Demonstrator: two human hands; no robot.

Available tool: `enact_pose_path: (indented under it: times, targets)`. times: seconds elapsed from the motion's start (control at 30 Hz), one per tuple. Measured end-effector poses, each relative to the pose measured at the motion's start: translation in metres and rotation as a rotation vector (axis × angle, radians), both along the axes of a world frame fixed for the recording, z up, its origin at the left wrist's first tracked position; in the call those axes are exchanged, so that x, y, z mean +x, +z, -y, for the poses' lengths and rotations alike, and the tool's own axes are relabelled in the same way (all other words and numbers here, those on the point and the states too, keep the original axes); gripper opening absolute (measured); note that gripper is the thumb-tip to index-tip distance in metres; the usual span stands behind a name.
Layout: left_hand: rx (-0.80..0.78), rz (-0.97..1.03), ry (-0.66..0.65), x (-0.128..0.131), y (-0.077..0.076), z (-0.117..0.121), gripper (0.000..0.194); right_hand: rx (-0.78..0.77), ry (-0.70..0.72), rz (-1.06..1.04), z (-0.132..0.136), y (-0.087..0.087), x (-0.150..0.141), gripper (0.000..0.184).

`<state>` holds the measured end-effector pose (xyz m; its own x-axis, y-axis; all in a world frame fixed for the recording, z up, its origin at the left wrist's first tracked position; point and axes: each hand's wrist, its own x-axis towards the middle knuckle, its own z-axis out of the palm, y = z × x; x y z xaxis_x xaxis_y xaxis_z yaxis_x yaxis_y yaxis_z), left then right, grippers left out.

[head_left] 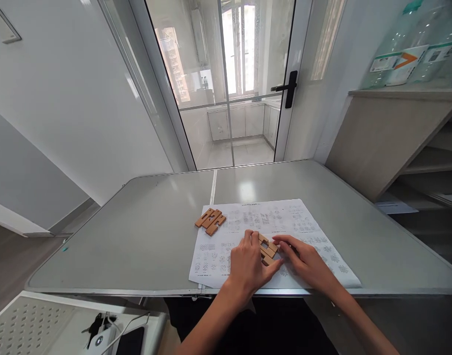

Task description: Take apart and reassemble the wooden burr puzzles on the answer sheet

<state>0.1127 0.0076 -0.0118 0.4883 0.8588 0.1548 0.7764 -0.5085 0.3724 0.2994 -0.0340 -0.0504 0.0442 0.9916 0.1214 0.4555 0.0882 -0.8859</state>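
Observation:
Several flat, notched wooden puzzle pieces (267, 250) lie fitted side by side on the printed paper sheet (218, 246), with a small square gap between them. My left hand (247, 257) curls around their left and near sides, fingers bent at the far edge and thumb at the near edge. At the right side, my right hand (303, 256) has its thumb and index finger at the pieces' edge. My hands cover part of the group. Further left, more notched wooden pieces (211, 220) lie grouped, partly over the sheet's upper left corner.
The grey table (137, 236) has a seam strip running front to back. A white bin-like stand (78, 320) at lower left holds a charger, cable, keys and a dark phone (130, 341). A shelf unit (392, 133) with large plastic bottles (414, 54) stands right; a glass door (229, 98) is behind.

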Motion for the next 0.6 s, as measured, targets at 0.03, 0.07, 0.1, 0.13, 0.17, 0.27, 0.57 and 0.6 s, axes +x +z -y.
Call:
enact_pose_path:
  times: [0.03,0.07,0.1,0.13,0.17,0.27,0.57,0.6]
  targets:
    - [-0.003,0.011,0.007,0.001,0.0,-0.001,0.058,0.003,0.0,-0.001,0.0,0.001,0.0,0.038]
    - [-0.003,0.02,0.014,0.001,0.0,-0.001,0.055,0.006,-0.001,-0.003,0.0,0.002,0.0,0.038]
    - [0.001,0.027,0.021,0.001,-0.001,-0.001,0.052,0.008,0.0,-0.006,0.001,0.004,-0.001,0.038]
    - [0.009,0.031,0.03,0.0,-0.001,-0.001,0.051,0.01,0.004,-0.009,0.001,0.005,-0.001,0.038]
    - [0.015,0.031,0.038,-0.001,-0.001,-0.002,0.05,0.011,0.012,-0.012,0.002,0.007,-0.001,0.038]
    - [0.021,0.033,0.043,-0.003,-0.002,-0.003,0.05,0.017,0.031,-0.02,0.003,0.011,-0.003,0.038]
    - [0.05,0.145,0.078,-0.033,0.005,-0.001,0.055,0.004,0.013,0.011,0.003,0.011,-0.004,0.041]
    - [0.068,0.157,0.115,-0.042,0.006,0.001,0.056,0.005,0.007,0.012,0.004,0.012,-0.004,0.041]
